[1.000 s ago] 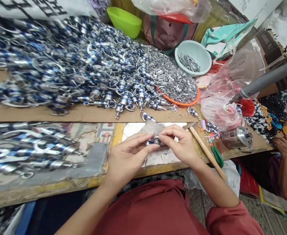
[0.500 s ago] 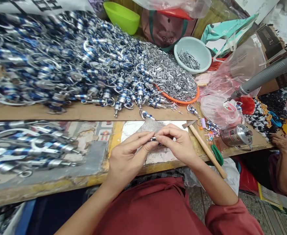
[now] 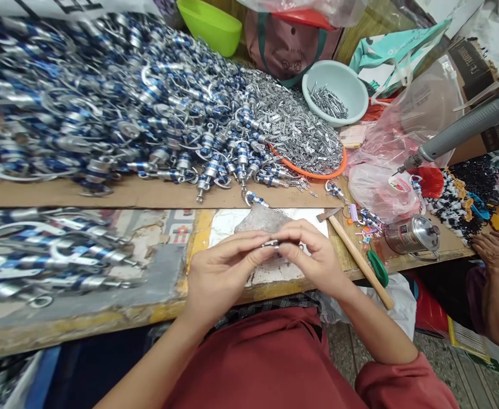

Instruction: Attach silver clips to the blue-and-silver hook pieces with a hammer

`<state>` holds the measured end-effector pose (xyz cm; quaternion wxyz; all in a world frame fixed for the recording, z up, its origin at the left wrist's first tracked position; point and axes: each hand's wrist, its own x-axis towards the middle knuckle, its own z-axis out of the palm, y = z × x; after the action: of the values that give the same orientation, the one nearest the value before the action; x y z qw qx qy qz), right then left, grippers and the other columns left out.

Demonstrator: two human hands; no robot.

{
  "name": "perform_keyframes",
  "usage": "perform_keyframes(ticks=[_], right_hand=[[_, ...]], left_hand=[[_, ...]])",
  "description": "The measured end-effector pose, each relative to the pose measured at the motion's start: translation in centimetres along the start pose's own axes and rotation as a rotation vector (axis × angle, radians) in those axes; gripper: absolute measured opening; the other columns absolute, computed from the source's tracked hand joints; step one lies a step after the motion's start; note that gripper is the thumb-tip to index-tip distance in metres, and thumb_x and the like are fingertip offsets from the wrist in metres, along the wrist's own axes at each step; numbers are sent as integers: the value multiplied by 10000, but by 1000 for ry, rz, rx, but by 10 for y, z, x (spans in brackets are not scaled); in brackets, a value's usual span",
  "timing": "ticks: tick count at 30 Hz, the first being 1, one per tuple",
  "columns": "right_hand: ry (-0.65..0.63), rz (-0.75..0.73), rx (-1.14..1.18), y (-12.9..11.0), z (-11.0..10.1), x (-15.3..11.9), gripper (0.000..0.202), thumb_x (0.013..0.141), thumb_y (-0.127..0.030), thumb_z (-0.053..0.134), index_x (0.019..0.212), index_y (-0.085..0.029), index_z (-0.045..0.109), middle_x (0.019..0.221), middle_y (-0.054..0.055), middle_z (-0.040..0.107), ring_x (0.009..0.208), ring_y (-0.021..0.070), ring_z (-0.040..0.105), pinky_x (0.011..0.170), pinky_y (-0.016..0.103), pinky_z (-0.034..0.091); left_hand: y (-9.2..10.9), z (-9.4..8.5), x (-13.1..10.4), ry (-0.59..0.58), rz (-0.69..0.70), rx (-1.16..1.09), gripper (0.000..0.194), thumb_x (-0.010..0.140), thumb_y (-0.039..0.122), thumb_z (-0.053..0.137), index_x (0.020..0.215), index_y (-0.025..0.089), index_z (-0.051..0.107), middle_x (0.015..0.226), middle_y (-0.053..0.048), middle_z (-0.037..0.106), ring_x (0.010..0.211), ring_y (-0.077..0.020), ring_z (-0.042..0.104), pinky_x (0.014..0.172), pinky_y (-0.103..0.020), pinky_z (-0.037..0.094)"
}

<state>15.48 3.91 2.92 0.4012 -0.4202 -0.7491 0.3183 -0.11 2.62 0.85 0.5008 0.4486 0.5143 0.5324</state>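
Metal piece (image 3: 277, 246), small and largely covered by fingers, is pinched from both sides: left hand (image 3: 219, 267) and right hand (image 3: 317, 255) each close thumb and fingers on it, their tips nearly meeting. It is held above a white board (image 3: 224, 224) at the bench's front edge. Just beyond the fingers a grey stone (image 3: 262, 217) lies on that board, with a blue-and-silver part (image 3: 256, 199) near its far edge. Beside the right hand, a hammer (image 3: 360, 257) lies slantwise, its wooden handle jutting over the edge, next to a green handle (image 3: 378, 269) and a lidded cup (image 3: 412, 234). More blue-and-silver parts (image 3: 49, 258), blurred, lie at left. Farther back stand a large heap of similar parts (image 3: 138, 102), small metal links (image 3: 296, 130) inside an orange rim (image 3: 317, 174), and a pale bowl (image 3: 357, 85) of pins (image 3: 328, 101). A co-worker's hand (image 3: 490, 250) shows at far right.
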Motion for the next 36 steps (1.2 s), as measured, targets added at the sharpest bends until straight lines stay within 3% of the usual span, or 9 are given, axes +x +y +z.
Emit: perform_keyframes(ticks=[3, 7, 10, 14, 19, 25, 31, 34, 36], right_hand=[[61, -287, -262, 9, 1, -10, 191, 835, -222, 606, 1023, -249, 625, 984, 50, 661, 931, 153, 620, 817, 297, 528], [4, -618, -500, 15, -6, -13, 225, 865, -117, 507, 949, -262, 657, 966, 28, 690, 945, 145, 642, 784, 264, 549], [-50, -715, -563, 8, -16, -10, 190, 859, -125, 508, 931, -211, 661, 958, 43, 703, 992, 171, 641, 835, 286, 559], [-129, -762, -562, 3, -24, -8, 195, 856, -143, 513, 949, -235, 658, 1003, 23, 703, 1041, 170, 630, 911, 303, 543], [-70, -664, -524, 16, -17, -13, 234, 867, -139, 503, 1019, -237, 651, 1031, 42, 700, 1057, 166, 624, 872, 305, 557], [89, -461, -411, 12, -1, -19, 256, 840, -103, 523, 1004, -234, 669, 934, 62, 713, 840, 134, 671, 704, 245, 569], [23, -146, -195, -6, -6, -20, 146, 823, -194, 603, 913, -173, 715, 807, 73, 690, 713, 121, 646, 624, 213, 540], [-143, -29, -110, 5, -22, -5, 112, 796, -266, 655, 853, -203, 728, 792, 33, 698, 708, 121, 647, 633, 224, 527], [-136, 28, -224, 25, -34, 13, 105, 814, -271, 631, 839, -234, 726, 840, 13, 710, 779, 140, 655, 720, 264, 526]], left_hand=[[1, -2, 1, -27, -143, -172, 191, 626, 369, 749, 753, 227, 739, 847, -39, 738, 807, -217, 676, 735, -343, 576], [8, -6, -1, -51, -43, -52, 110, 674, 333, 727, 734, 241, 731, 904, -32, 724, 940, -216, 647, 832, -321, 540], [13, -7, -2, -41, 45, 70, 56, 691, 298, 713, 726, 257, 727, 912, -22, 718, 942, -204, 642, 864, -309, 519], [15, -8, -3, -97, -19, 11, 67, 711, 323, 687, 706, 262, 713, 888, -23, 717, 922, -213, 647, 824, -312, 533], [19, -12, 0, -142, 38, 165, 79, 689, 342, 700, 668, 270, 724, 933, -28, 712, 921, -229, 639, 920, -361, 487], [9, -6, -2, -113, -60, 18, 125, 672, 357, 722, 717, 242, 735, 778, -26, 729, 754, -198, 669, 731, -302, 560], [0, 4, -11, -91, -154, -157, 483, 578, 263, 790, 1039, 208, 655, 839, -30, 725, 771, -168, 679, 690, -246, 578], [-4, 6, -11, -91, -183, -256, 557, 613, 233, 769, 1135, 198, 578, 811, -14, 700, 748, -133, 668, 686, -213, 574], [-7, 6, -11, -78, -214, -275, 541, 641, 239, 753, 1143, 181, 559, 794, -10, 680, 729, -118, 659, 699, -208, 572]])
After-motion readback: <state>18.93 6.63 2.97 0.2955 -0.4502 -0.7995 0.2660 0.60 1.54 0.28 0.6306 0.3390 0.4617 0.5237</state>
